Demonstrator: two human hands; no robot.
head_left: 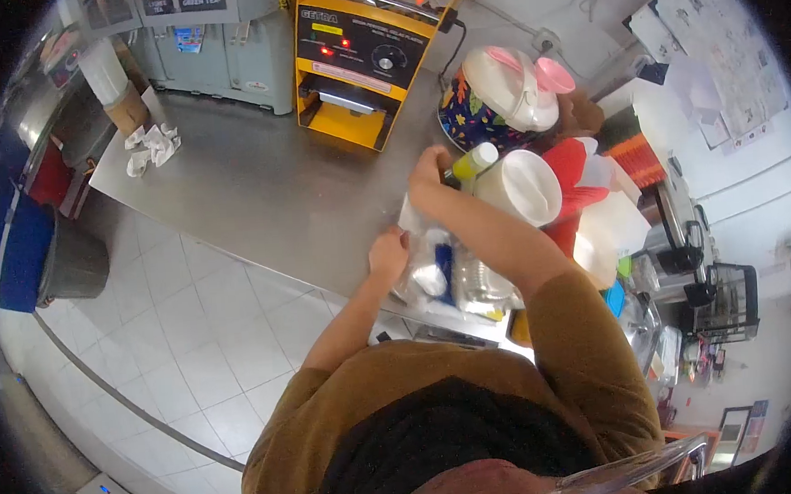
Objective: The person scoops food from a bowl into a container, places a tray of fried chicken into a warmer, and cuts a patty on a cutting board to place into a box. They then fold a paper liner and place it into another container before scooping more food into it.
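My left hand (389, 255) is closed at the edge of a clear plastic bag (427, 272) near the front of the steel counter. Farther back, my right hand (429, 177) has its fingers curled beside a bottle with a yellow-green label and white cap (476, 160). Something dark shows by those fingers, but what they hold is hidden. A pale strip of plastic spans the gap between my hands. Right of the bag lie a blue packet (445, 273) and clear plastic lids or cups (481, 282). A white tub (520, 188) stands beside my right forearm.
A yellow cup-sealing machine (357, 59) with lit red lights stands at the back. Behind the tub is a patterned pot with a white lid (500, 105). Crumpled tissues (152, 149) lie at the counter's left end. A grey bin (72, 258) stands on the tiled floor.
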